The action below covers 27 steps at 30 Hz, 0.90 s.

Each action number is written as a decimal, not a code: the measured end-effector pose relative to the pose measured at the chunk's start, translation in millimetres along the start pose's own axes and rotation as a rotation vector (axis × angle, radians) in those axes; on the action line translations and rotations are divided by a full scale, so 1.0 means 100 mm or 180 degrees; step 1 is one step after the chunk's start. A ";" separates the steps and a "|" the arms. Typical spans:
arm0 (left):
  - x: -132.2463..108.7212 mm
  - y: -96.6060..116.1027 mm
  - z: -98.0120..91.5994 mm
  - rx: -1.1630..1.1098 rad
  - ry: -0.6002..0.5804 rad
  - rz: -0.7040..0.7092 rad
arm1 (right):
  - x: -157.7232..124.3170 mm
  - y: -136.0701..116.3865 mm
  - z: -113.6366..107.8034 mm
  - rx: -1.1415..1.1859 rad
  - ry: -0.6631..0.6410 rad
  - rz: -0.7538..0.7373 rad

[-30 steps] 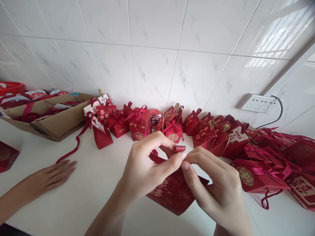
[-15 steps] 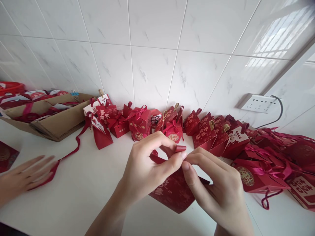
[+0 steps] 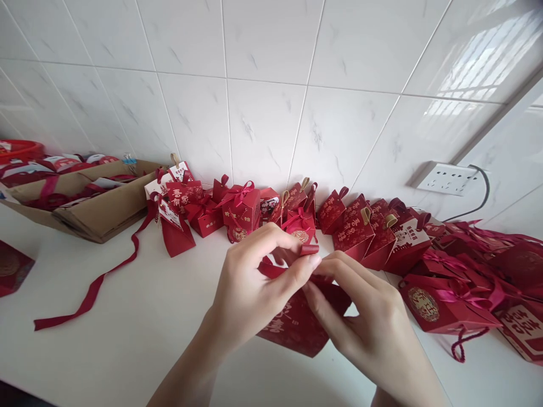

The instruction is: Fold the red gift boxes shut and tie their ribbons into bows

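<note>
Both my hands are over a dark red printed gift box [image 3: 299,333] with pale lettering, in the lower middle of the head view. My left hand [image 3: 250,288] pinches a short red leather-like loop [image 3: 309,249] at the box's top between thumb and forefinger. Beside it, my right hand [image 3: 373,316] has its thumb and fingers closed on the upper edge of the same box. The box's top is partly hidden behind my fingers, so the exact spot of the right-hand grip is hard to see.
A red ribbon [image 3: 91,297] trails across the white table [image 3: 161,339] at left. Finished-looking red gift boxes [image 3: 241,212] line the tiled wall, with more heaped at right [image 3: 441,299]. A cardboard box [image 3: 106,220] stands back left, and a power socket [image 3: 445,178] is on the wall.
Another person's hand at the left has left the view, and the ribbon's end lies bare. My right fingers have moved slightly left along the box top, and the box has tilted a little.
</note>
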<state>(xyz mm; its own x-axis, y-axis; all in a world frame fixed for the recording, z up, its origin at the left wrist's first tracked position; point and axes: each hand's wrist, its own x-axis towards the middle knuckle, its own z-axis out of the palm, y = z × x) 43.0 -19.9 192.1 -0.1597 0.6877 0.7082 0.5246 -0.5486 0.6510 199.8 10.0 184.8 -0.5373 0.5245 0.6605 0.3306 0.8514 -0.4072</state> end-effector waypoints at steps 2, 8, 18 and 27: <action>0.00 -0.02 0.01 0.0005 0.0034 -0.0027 | 0.01 0.00 0.01 0.0059 -0.0028 -0.0014; 0.00 -0.03 0.03 0.0038 0.0198 -0.0046 | 0.02 0.01 0.03 0.0100 0.0091 -0.0090; 0.01 -0.07 -0.12 -0.0790 -0.0271 -0.0303 | 0.02 0.03 0.01 0.0061 0.0754 -0.0080; 0.05 -0.06 -0.07 -0.0395 -0.0396 -0.0363 | 0.00 0.02 0.03 0.0033 0.0936 0.0032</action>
<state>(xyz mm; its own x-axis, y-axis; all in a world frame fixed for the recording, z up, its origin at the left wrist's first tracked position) 32.9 -16.7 193.3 -0.1036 0.7978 0.5939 0.4009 -0.5130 0.7590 198.3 12.0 182.5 -0.2855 0.5118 0.8103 0.3259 0.8469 -0.4201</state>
